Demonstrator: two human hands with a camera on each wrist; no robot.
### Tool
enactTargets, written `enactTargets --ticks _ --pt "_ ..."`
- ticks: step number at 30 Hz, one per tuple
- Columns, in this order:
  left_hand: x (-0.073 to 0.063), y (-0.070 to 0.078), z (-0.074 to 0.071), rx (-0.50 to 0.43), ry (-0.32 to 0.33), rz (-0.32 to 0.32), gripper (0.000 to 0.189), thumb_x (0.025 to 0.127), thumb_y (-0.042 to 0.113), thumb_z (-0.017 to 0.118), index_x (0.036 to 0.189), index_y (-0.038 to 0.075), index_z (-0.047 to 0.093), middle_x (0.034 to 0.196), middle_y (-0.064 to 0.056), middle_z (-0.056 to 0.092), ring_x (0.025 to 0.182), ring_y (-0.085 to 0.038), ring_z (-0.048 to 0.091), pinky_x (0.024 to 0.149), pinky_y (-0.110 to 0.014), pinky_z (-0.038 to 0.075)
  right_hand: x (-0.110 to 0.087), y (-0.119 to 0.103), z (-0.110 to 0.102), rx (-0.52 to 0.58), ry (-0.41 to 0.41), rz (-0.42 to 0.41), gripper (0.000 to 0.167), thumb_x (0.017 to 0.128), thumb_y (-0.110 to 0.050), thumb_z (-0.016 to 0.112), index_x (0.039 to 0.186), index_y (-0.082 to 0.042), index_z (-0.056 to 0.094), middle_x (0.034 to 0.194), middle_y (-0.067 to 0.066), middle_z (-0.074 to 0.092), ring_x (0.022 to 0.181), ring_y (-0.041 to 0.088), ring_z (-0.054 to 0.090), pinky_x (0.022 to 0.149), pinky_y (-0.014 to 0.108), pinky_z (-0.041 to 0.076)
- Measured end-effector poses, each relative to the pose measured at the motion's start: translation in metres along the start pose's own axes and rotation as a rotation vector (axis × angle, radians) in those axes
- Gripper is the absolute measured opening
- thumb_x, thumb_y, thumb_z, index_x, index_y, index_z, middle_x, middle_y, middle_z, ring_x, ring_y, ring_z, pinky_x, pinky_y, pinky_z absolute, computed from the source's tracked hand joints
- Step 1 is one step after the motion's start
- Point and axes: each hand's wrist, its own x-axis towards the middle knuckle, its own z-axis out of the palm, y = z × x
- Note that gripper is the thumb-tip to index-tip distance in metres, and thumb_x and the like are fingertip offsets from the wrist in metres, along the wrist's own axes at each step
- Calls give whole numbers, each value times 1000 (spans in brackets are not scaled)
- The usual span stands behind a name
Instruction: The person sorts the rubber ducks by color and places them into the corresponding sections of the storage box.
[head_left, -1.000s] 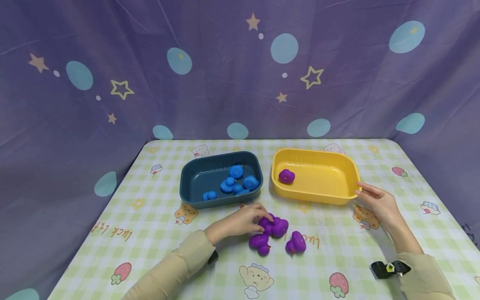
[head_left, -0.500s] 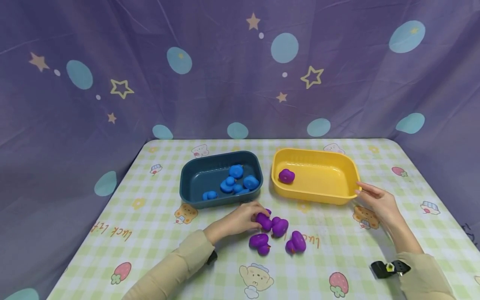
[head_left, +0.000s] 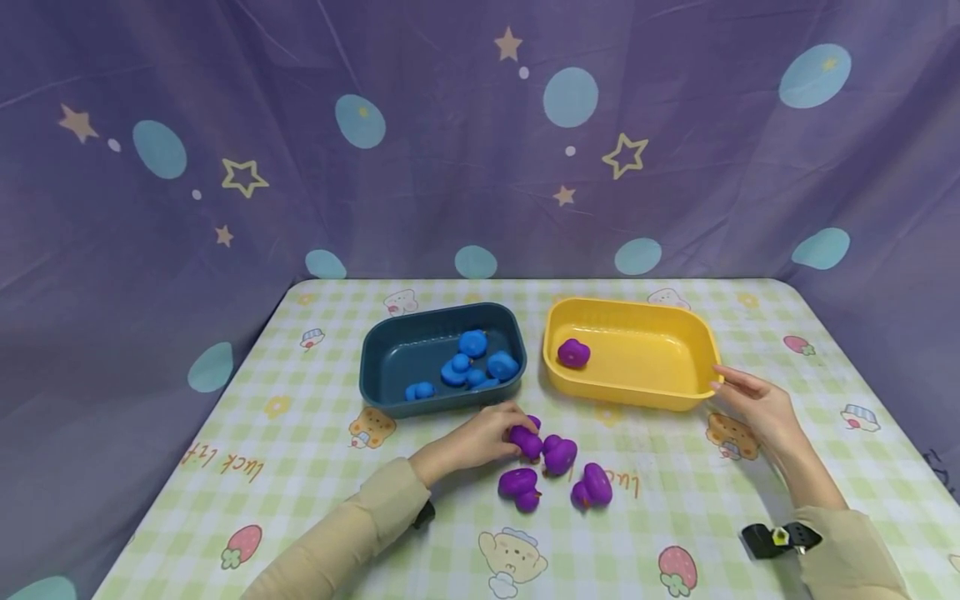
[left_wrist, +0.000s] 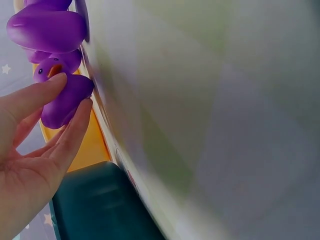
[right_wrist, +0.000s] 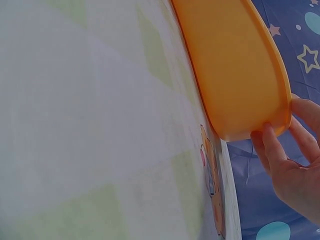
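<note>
My left hand (head_left: 491,436) pinches a purple rubber duck (left_wrist: 70,100) between thumb and fingers, low over the table. In the left wrist view the thumb lies by its orange beak and a fingertip at its underside. Close around it are more purple ducks: one (head_left: 559,454) to its right, another (head_left: 519,486) nearer me, a third (head_left: 592,486) farther right, and part of one behind it. My right hand (head_left: 765,408) touches the right end of the yellow bin (head_left: 637,393), its fairly straight fingertips on the outer wall and rim. One purple duck (head_left: 573,353) lies inside this bin.
Left of the yellow bin stands a dark teal bin (head_left: 397,406) with several blue ducks (head_left: 472,343) in it. Both bins sit toward the back of a table with a green checked cloth (head_left: 315,500). A purple patterned curtain (head_left: 450,167) hangs behind.
My left hand has drawn a purple duck slightly left, away from the duck beside it. The right hand and both bins have stayed where they were.
</note>
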Motion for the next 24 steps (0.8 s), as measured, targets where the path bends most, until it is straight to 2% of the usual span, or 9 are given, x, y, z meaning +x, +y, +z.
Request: enactTargets --ticks 7,13,24 --pt "1 1 -1 -25 16 -1 30 75 1 67 105 7 63 100 -5 54 83 -10 51 71 -15 47 -1 -1 -1 -39 -2 12 52 82 -35 60 128 -12 48 99 -28 46 85 -17 46 71 4 43" --pt "3 3 -3 -74 32 5 30 76 0 66 105 7 63 101 -5 54 85 -11 52 72 -16 49 -1 -2 -1 -60 -2 27 55 82 -37 60 129 -11 47 106 -23 46 86 -17 45 71 5 43" --pt "16 13 -10 -130 59 21 29 77 1 65 105 7 63 102 -6 55 88 -12 52 73 -19 50 0 -1 -1 -38 -7 16 55 83 -36 60 129 -9 46 103 -24 46 86 -17 46 71 5 43"
